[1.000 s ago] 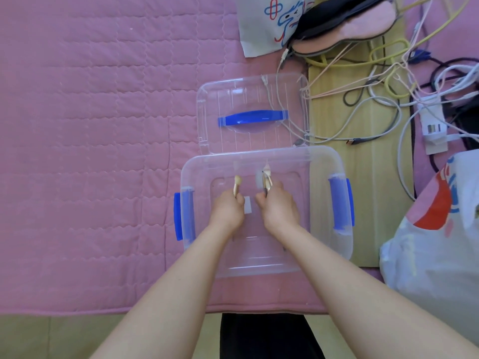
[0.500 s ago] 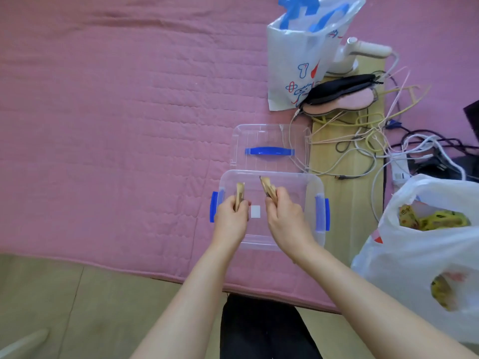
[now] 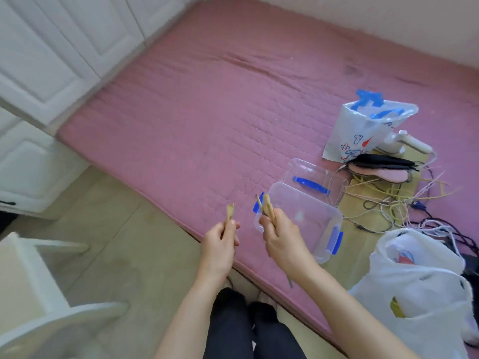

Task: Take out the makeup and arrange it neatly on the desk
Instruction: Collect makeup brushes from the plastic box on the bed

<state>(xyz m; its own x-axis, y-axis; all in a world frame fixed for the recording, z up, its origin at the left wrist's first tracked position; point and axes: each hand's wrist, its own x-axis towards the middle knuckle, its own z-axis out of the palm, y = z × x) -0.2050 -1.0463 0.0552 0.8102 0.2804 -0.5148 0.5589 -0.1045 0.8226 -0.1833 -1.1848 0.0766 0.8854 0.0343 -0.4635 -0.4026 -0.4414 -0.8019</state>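
My left hand point(image 3: 219, 242) grips one small gold-coloured makeup brush point(image 3: 229, 213), its tip pointing up. My right hand point(image 3: 281, 235) holds two or three similar gold makeup brushes point(image 3: 267, 207) upright. Both hands are lifted in front of me, left of the clear plastic box point(image 3: 311, 218) with blue latches. The box lies on the pink mattress point(image 3: 220, 112) near its front edge and looks empty. Its clear lid point(image 3: 312, 177) with a blue handle rests just behind it.
White plastic bags stand at the right point(image 3: 420, 288) and behind the box point(image 3: 363, 130). A tangle of cables point(image 3: 404, 203) and a pink and black eye mask point(image 3: 381, 168) lie to the right. A white chair point(image 3: 39, 294) and white cabinets point(image 3: 39, 73) are at the left.
Both hands lifted out of the box with the brushes and moved left of it. My head has risen and turned left, bringing the floor, chair and cabinets into view.
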